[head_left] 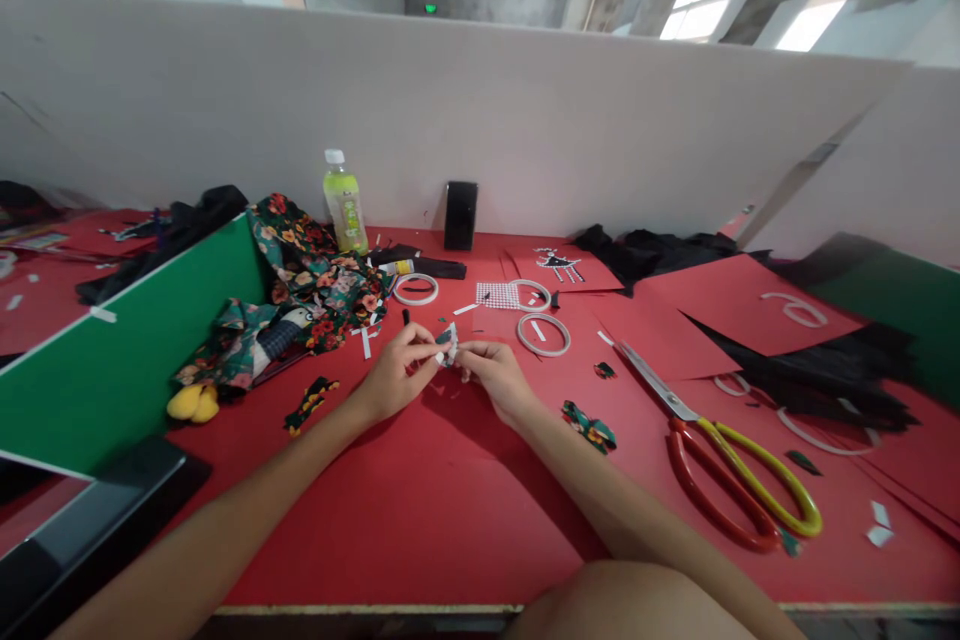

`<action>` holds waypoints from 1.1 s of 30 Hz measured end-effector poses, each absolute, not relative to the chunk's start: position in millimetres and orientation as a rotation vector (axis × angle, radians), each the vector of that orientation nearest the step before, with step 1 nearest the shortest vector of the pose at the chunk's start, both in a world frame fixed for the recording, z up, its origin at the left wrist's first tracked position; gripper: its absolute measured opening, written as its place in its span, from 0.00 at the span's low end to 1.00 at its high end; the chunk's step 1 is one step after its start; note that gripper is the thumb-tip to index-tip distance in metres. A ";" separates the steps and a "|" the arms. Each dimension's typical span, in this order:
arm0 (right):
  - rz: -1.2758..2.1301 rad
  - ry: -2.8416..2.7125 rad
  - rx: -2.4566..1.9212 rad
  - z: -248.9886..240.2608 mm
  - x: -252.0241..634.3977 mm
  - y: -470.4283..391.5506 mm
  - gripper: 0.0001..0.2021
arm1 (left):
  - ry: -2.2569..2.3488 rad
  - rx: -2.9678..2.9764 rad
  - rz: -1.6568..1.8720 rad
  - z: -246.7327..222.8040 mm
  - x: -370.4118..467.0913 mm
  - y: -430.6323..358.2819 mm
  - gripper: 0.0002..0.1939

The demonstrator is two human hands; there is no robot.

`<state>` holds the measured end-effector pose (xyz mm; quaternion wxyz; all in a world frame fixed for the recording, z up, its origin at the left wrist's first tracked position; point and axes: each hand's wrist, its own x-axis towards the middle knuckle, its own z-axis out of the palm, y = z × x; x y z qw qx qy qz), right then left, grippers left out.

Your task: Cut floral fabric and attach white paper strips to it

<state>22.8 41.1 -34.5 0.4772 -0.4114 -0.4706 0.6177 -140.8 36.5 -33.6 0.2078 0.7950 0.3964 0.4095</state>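
Note:
A small piece of dark patterned fabric with white bits on it is pinched between both hands, above the middle of the red table. My left hand grips its left side with thumb and forefinger. From the right, my right hand closes its fingertips on the same piece. Rolls of narrow white tape lie just beyond the hands, beside a sheet of pearl-like dots. A cut floral fabric piece rests right of my right forearm, and another dark floral piece lies left of my left forearm.
Large scissors with red and yellow handles lie at right. Red cards sit on black fabric behind them. Floral cloth is heaped at left near a green divider. A drink bottle and black phone stand at the back.

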 end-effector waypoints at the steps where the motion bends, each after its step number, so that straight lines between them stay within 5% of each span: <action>1: 1.508 -1.149 -1.006 -34.3 22.8 40.9 0.06 | 1.101 2.211 1.139 -33.8 -140.8 36.3 0.13; 33: 1.489 -1.159 -1.029 -39.6 22.9 43.7 0.06 | 1.154 2.393 1.211 -40.9 -140.0 39.3 0.10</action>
